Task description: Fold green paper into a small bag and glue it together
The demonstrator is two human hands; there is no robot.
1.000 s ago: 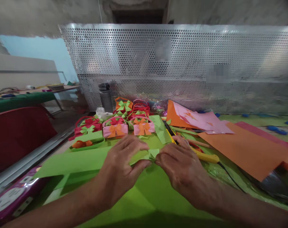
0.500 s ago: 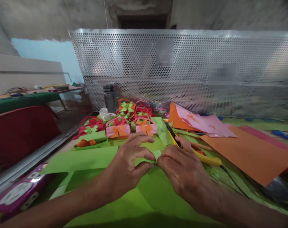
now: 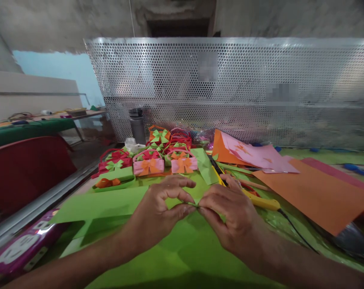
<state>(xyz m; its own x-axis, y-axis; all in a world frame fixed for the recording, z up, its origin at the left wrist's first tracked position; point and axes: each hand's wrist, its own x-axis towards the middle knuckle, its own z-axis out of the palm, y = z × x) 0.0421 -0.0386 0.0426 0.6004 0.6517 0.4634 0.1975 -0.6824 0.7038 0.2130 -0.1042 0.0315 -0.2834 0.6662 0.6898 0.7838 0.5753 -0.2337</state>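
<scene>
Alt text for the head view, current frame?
Left hand and right hand pinch a small green piece between them, over a green work surface. Small bags with bows sit beyond, near a grey bottle; an orange sheet lies to the right.

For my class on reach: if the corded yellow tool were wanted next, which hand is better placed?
Probably the right hand: it is nearer the tool, while the left hand is farther off. Both pinch a small green piece, so the right would likely have to let go first.
</scene>
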